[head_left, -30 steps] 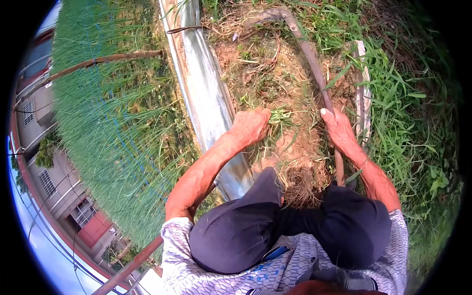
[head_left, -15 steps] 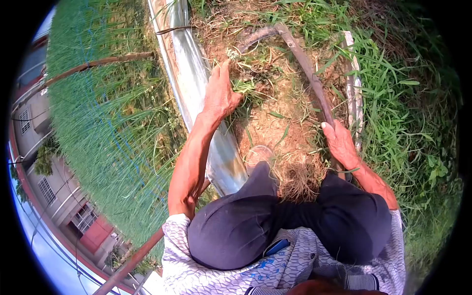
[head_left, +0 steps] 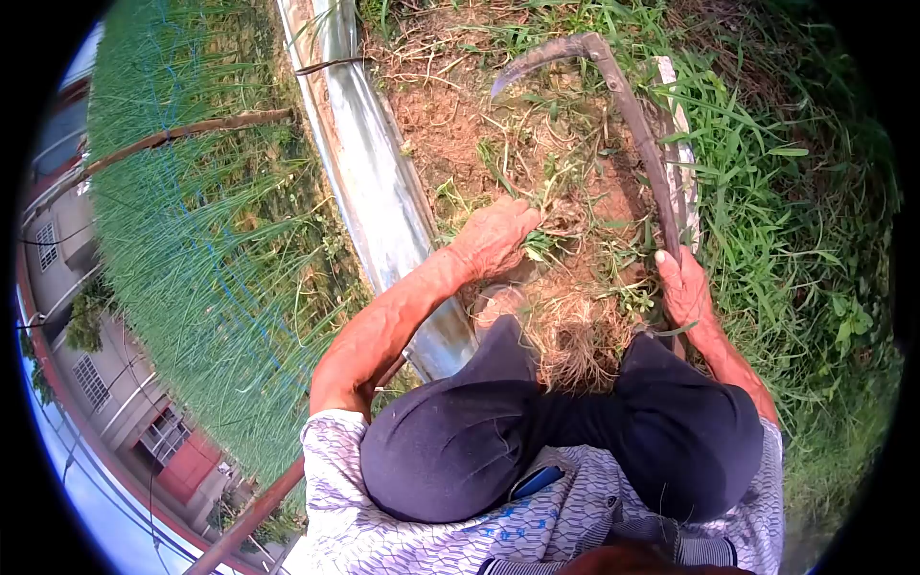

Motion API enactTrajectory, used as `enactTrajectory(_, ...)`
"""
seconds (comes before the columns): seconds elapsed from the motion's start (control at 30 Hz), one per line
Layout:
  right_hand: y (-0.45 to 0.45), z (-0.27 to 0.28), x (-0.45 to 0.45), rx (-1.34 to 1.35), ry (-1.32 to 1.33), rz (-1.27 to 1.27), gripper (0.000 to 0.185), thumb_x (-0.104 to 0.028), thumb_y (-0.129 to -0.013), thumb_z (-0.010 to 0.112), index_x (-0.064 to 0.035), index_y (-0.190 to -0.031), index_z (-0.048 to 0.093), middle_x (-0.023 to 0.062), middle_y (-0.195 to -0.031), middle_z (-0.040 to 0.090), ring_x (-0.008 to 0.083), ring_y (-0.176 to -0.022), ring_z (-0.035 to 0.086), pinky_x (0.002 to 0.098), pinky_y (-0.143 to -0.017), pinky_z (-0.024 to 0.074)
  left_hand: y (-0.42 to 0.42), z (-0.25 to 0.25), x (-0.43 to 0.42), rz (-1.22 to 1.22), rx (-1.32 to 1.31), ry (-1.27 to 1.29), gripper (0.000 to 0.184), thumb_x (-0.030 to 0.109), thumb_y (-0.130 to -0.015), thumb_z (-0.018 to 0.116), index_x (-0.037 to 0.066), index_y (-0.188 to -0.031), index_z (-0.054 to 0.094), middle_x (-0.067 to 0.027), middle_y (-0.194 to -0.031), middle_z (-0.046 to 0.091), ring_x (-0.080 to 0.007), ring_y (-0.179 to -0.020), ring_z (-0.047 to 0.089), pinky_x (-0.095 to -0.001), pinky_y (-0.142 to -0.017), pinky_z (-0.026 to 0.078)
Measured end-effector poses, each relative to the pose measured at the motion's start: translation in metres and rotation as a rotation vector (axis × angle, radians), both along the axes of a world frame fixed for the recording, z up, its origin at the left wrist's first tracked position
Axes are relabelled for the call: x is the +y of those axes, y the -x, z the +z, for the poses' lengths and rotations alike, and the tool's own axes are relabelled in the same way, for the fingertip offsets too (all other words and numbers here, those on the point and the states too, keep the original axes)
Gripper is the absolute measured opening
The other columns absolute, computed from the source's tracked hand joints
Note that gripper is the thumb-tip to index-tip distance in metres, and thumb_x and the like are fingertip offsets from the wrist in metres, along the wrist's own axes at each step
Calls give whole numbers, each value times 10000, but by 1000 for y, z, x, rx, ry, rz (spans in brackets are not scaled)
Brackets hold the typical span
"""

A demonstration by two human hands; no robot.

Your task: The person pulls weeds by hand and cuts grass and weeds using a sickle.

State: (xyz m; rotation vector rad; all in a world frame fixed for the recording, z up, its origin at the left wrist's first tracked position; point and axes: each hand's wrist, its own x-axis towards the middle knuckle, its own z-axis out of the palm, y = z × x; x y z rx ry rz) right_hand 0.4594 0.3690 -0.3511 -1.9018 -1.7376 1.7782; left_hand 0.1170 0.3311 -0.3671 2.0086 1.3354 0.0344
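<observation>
A sickle [head_left: 639, 125] with a curved metal blade and a long wooden handle is in my right hand [head_left: 685, 290], which is closed round the lower end of the handle. Its blade arches to the left, above the soil at the top of the strip. My left hand [head_left: 495, 236] is low over the bare ground, fingers curled on a clump of weeds [head_left: 548, 240]; the fingertips are partly hidden. Loose green stems lie around the clump. Between my knees sits a heap of dry roots and grass [head_left: 580, 350].
Silvery plastic sheeting [head_left: 369, 163] edges the strip on the left, with tall thin green plants [head_left: 211, 259] and wooden poles [head_left: 192, 129] beyond. A pale narrow slab [head_left: 682, 144] and thick grass [head_left: 757, 211] border the right side.
My left hand has come down and to the right, toward my knees, with weeds at its fingers. The sickle has shifted right and its blade has swung away from the left hand.
</observation>
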Motion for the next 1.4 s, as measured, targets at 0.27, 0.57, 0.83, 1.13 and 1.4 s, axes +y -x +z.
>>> enactTrajectory(0.27,-37,-8,-57,-85,104,130,507,-481,-953,536,15,-1059,554,186,-738,582,323,-679,590,442,-654,468,26,5,-1,249,163,-262,253,82,-729,609,73,-972,539,-121,-842,524,-311,-817,586,-421,-672,489)
enactTrajectory(0.57,-44,22,-49,-107,148,148,413,-391,-966,544,3,-1091,557,182,-772,621,315,-668,606,401,-645,478,44,12,25,405,175,-231,466,43,-681,646,68,-1136,545,-137,-1010,562,-342,-954,588,-408,-783,500)
enactTrajectory(0.83,-47,38,-53,-70,129,50,328,-317,-955,578,-13,-1075,558,162,-728,589,283,-641,578,392,-622,469,-2,-31,21,387,45,-328,776,86,-694,633,57,-1421,362,-223,-1393,424,-461,-1277,398,-503,-1080,320)
enactTrajectory(1.13,-43,29,-35,-68,-31,-201,429,-433,-960,560,-6,-1006,564,53,-759,535,154,-713,480,324,-646,430,80,-11,83,553,377,-239,389,57,-708,646,57,-1074,511,-198,-1039,535,-362,-991,569,-457,-795,484)
enactTrajectory(1.4,-34,23,-9,-87,-24,-142,425,-446,-969,558,-21,-965,557,4,-715,482,119,-675,436,299,-595,391,149,-53,138,739,507,-375,592,160,-729,720,87,-1283,524,-237,-1282,479,-423,-1138,500,-516,-918,430)
